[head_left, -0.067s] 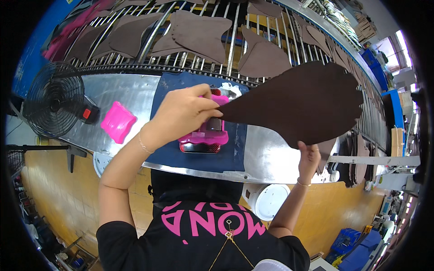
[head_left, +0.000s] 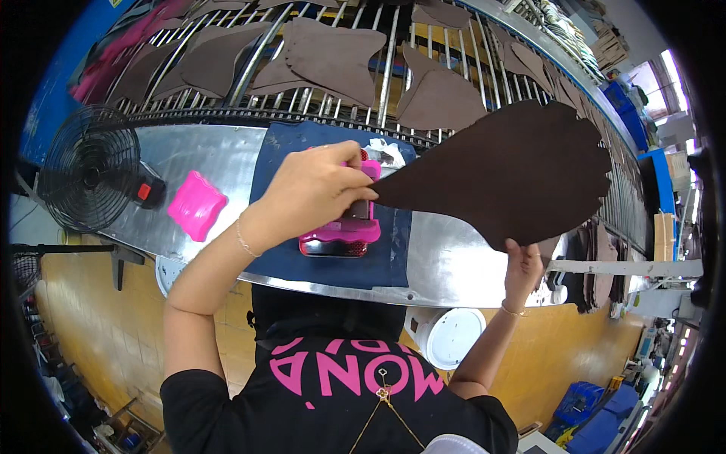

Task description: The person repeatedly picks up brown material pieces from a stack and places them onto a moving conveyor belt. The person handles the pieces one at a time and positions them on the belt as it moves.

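A large dark brown sheet piece, perhaps leather (head_left: 499, 174), is stretched above the metal table, wide at the right and narrowing to a tip at the left. My left hand (head_left: 314, 185) pinches that tip between thumb and fingers. At the lower edge of the wide end, my right hand (head_left: 523, 266) grips with the thumb on top; its other fingers are partly hidden. Under my left hand lies a pink wavy-edged holder (head_left: 352, 233) on a red-and-black base (head_left: 333, 249), both partly covered. They rest on a navy cloth (head_left: 302, 265).
Another pink wavy-edged piece (head_left: 197, 206) lies on the metal table (head_left: 234, 155), near a black wire fan (head_left: 91, 170). Beyond runs a rack of metal bars carrying several brown pieces (head_left: 333, 60). A white bar (head_left: 620, 268) juts in at right. Below is a white bucket (head_left: 454, 337).
Both hands and the brown piece have shifted slightly; my right hand is a little further right. The grip of each hand stays the same.
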Available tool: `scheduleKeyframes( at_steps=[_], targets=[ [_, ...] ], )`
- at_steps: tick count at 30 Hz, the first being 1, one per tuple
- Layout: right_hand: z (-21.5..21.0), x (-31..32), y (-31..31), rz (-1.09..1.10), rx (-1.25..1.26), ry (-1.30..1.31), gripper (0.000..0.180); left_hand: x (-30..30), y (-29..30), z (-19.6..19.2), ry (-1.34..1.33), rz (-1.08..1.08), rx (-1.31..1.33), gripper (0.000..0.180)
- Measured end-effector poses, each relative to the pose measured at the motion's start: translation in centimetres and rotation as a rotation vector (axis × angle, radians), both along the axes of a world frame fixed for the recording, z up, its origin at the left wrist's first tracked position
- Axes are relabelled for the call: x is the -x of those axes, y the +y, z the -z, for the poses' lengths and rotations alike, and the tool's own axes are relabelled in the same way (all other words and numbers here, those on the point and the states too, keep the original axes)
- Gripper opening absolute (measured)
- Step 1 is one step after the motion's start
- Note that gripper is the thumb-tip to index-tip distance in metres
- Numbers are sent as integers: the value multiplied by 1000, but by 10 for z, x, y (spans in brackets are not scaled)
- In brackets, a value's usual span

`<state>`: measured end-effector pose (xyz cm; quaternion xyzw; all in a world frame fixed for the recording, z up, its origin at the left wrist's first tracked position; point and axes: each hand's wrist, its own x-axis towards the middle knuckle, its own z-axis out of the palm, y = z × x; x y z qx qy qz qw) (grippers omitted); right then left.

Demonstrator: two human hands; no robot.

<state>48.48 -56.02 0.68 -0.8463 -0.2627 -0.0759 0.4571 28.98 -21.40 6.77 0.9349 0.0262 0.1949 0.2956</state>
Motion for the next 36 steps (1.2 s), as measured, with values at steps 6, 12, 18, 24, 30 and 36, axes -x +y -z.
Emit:
scheduleKeyframes(
  at_steps=[6,12,18,24,30,36],
  targets=[
    [-29,-6,-26,32,-139,135,27,-46,-7,-7,-187,131,-113,12],
    [-57,-28,12,17,-361,-142,40,-124,3,-76,-625,56,-381,17],
    [-93,-51,30,98,-65,-35,28,-172,8,-135,-865,36,-636,8],
    [-29,-85,125,-112,-472,460,18,-196,18,-146,-899,-38,-507,10],
    [33,-140,203,-209,-700,770,23,-121,54,-124,-679,-59,-502,37],
    [87,-196,254,-112,-705,908,30,3,63,-71,-235,-305,-285,42]
  ],
)
